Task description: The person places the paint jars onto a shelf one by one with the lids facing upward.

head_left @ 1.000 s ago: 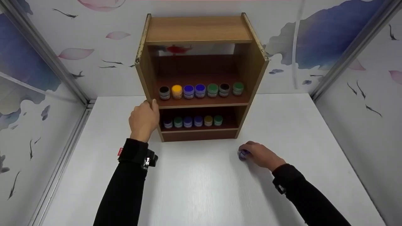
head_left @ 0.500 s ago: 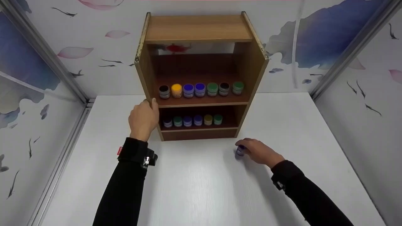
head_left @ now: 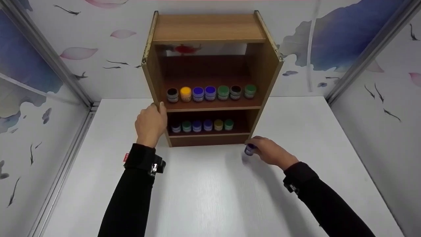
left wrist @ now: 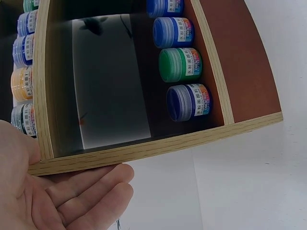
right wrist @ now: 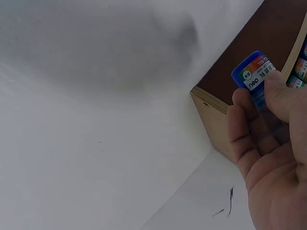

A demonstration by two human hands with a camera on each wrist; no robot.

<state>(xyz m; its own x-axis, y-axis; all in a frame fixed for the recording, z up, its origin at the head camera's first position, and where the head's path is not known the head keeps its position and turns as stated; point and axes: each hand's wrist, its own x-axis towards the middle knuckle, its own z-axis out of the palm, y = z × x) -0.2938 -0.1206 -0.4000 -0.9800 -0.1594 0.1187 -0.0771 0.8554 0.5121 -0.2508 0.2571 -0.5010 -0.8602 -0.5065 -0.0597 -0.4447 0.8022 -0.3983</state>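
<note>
A small wooden shelf (head_left: 210, 141) stands on the table with paint jars on two levels. My left hand (head_left: 150, 126) holds its left side panel; in the left wrist view the fingers (left wrist: 96, 196) lie along the panel's outer face. My right hand (head_left: 271, 152) pinches a blue paint jar (head_left: 249, 149) between thumb and fingers, off the table by the shelf's lower right corner. The right wrist view shows this jar's label (right wrist: 256, 72). On the lower level, the green paint jar (head_left: 228, 124) is the rightmost, with bare board to its right.
The upper level bears a row of jars, from a black-lidded jar (head_left: 172, 95) to a green-lidded jar (head_left: 250, 91). White table (head_left: 204, 194) lies in front of the shelf. Patterned wall panels (head_left: 371, 98) close off the back and sides.
My right hand has lifted the blue paint jar off the table and brought it forward and slightly left, towards the shelf. The left hand keeps its place on the side panel.
</note>
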